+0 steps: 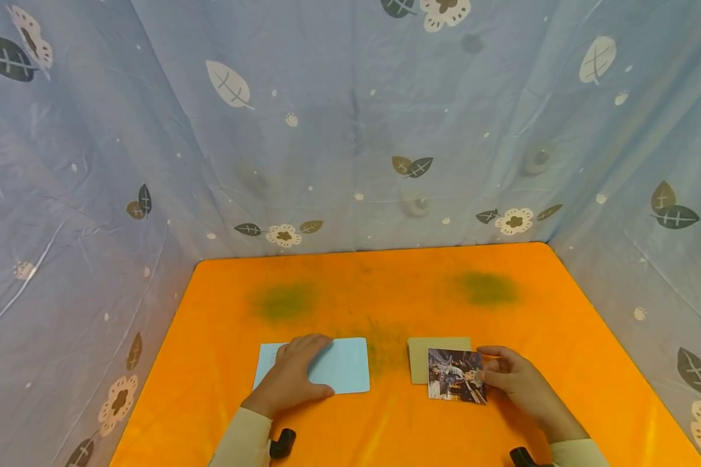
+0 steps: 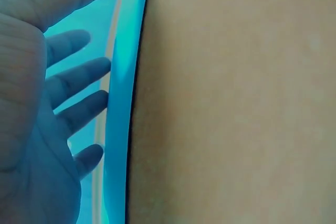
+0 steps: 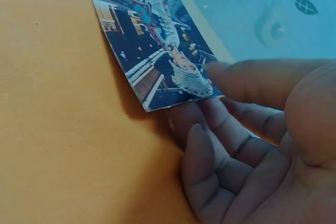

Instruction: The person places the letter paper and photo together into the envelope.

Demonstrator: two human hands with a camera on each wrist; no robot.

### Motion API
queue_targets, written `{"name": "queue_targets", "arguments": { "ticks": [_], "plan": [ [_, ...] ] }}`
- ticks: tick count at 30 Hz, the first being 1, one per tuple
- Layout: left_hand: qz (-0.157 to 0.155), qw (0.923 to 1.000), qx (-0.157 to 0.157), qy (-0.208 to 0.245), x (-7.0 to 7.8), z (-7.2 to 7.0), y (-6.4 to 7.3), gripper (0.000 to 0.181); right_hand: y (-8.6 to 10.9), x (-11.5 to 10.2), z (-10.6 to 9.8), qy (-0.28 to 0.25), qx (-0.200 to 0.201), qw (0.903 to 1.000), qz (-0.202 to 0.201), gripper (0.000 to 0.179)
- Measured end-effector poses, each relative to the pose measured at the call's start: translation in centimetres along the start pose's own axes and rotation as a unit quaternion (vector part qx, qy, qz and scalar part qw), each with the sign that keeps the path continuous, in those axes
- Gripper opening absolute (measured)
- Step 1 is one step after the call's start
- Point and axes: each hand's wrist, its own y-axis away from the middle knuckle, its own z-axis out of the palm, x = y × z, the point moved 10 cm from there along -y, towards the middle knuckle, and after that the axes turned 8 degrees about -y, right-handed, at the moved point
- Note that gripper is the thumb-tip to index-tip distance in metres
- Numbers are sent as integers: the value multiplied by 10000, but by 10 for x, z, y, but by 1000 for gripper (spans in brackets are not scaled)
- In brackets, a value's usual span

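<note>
A pale blue booklet (image 1: 341, 370) lies flat on the table at left. My left hand (image 1: 295, 373) rests over its middle with fingers spread, the thumb along the near edge and the fingertips toward the far edge. In the left wrist view the fingers (image 2: 79, 80) are loosely straight beside a blue edge. My right hand (image 1: 516, 383) pinches a small glossy photo (image 1: 452, 376) by its right side, thumb on top and fingers underneath. The right wrist view shows the photo (image 3: 163, 40) tilted, its lower corner close over the table. A tan rectangular packet (image 1: 438, 344) lies partly hidden behind the photo.
The orange table (image 1: 374, 285) has rounded far corners and dark greenish smudges. Blue curtains (image 1: 327, 143) with leaf and flower prints enclose it at the back and both sides. A black wrist mount piece (image 1: 283, 444) shows by the left sleeve.
</note>
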Motion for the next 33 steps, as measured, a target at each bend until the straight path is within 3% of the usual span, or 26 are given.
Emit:
{"name": "queue_targets", "arguments": {
  "ticks": [13,18,23,33],
  "plan": [
    [126,9997,171,-126,-3,-1,-1,81,1,0,-5,-15,349,9994,58,42],
    [144,9998,86,-61,-2,1,0,89,1,-1,-6,116,412,9991,33,38],
    [150,9999,-16,-79,-3,3,0,96,0,-3,-6,285,417,9987,-51,39],
    [128,9998,25,-153,-3,0,-2,89,-1,1,-6,97,427,9990,15,49]
  ]
}}
